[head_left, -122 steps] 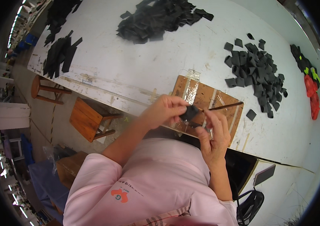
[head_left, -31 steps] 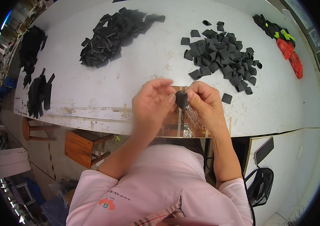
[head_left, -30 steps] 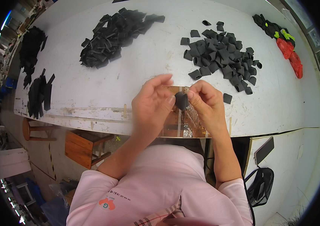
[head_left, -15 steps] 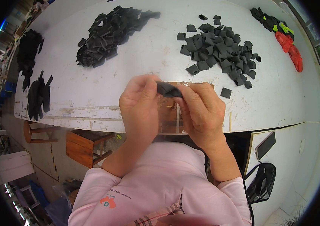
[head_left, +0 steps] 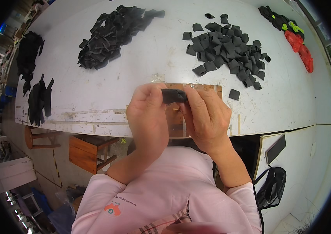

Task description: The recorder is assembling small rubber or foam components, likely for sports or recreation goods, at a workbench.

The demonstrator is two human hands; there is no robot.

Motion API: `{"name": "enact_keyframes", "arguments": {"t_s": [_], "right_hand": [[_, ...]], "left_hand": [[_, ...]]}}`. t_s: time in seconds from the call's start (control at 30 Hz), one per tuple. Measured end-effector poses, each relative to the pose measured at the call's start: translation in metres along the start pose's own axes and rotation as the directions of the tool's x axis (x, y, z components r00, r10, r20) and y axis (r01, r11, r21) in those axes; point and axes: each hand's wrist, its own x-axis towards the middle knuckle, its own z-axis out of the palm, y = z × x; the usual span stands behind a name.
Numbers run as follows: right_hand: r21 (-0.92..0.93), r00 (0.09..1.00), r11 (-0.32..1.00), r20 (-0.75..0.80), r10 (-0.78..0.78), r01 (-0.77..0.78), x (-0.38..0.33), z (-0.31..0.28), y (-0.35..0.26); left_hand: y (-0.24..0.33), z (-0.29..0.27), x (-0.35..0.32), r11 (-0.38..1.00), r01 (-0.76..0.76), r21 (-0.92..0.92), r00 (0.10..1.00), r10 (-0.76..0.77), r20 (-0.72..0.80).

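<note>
A short dark-grey fabric piece [head_left: 172, 96], folded or curled like a loop, is held level between my two hands above the table's near edge. My left hand [head_left: 146, 107] pinches its left end between thumb and fingers. At its other end my right hand [head_left: 206, 113] is closed on the fabric, thumb below and fingers on top. A brown taped board [head_left: 214, 89] lies under my hands, mostly covered by them. To the right is a heap of similar dark fabric loops [head_left: 231, 50], with one single piece [head_left: 234, 94] lying nearer to my right hand.
A larger pile of dark strips [head_left: 107, 37] lies at the far left-centre of the white table [head_left: 146, 54]. More black strips [head_left: 38, 101] are at the left edge. Red bags [head_left: 300, 46] sit far right. A wooden stool [head_left: 85, 152] stands below; a phone [head_left: 275, 149] rests at right.
The fabric piece has turned from a slant to nearly level, and its right end now looks more curled. My left hand has shifted slightly right and down; both hands keep their hold.
</note>
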Motion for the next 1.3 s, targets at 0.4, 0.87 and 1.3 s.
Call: {"name": "enact_keyframes", "arguments": {"t_s": [0.4,0.87,1.3], "right_hand": [[0.076,1.0,0.997,-0.014,-0.002,0.004,-0.008,0.005,0.016],[0.083,0.977,0.985,0.164,0.138,-0.153,0.005,-0.009,0.002],[0.223,0.971,0.954,0.18,0.16,-0.199,-0.001,0.001,0.013]], "left_hand": [[-0.004,-0.013,0.006,0.958,-0.148,0.247,0.971,0.094,0.218],[0.011,-0.02,0.026,0.734,-0.254,0.63,0.913,-0.032,0.406],[-0.005,-0.025,0.025,0.555,-0.602,0.574,0.79,0.31,0.529]]}}
